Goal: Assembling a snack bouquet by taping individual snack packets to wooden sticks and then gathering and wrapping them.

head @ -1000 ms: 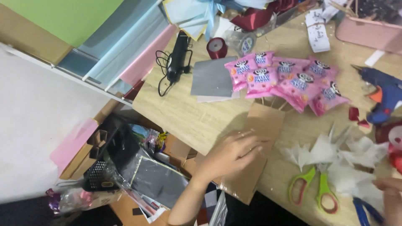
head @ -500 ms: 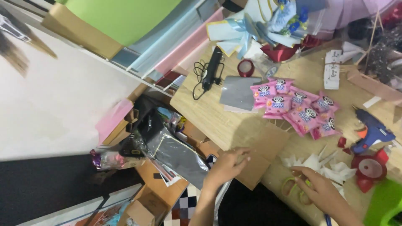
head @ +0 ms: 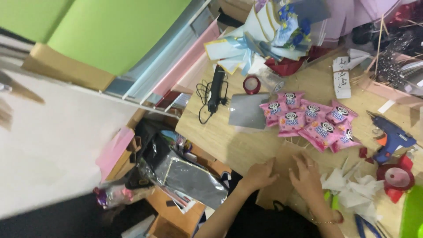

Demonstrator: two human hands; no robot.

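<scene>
Both my hands rest on a brown cardboard piece [head: 282, 165] at the near edge of the wooden table [head: 220, 136]. My left hand [head: 260, 175] lies flat on its left part, fingers spread a little. My right hand [head: 307, 175] presses on its right part, also flat and holding nothing. Just beyond the cardboard lies a fan of several pink snack packets [head: 310, 120] on thin wooden sticks. White paper scraps [head: 352, 189] and green-handled scissors [head: 332, 202] lie right of my right hand.
A blue glue gun [head: 392, 139], a red ribbon spool [head: 396, 178], a grey sheet [head: 246, 111], a black tool with cord [head: 216, 90] and a red tape roll [head: 251, 84] sit on the table. A blue bouquet [head: 277, 31] stands behind. Silver wrap [head: 185, 176] and boxes lie below left.
My right hand came in from the right and settled on the cardboard beside my left hand. The view swung left and pulled back, showing more of the wall and floor clutter.
</scene>
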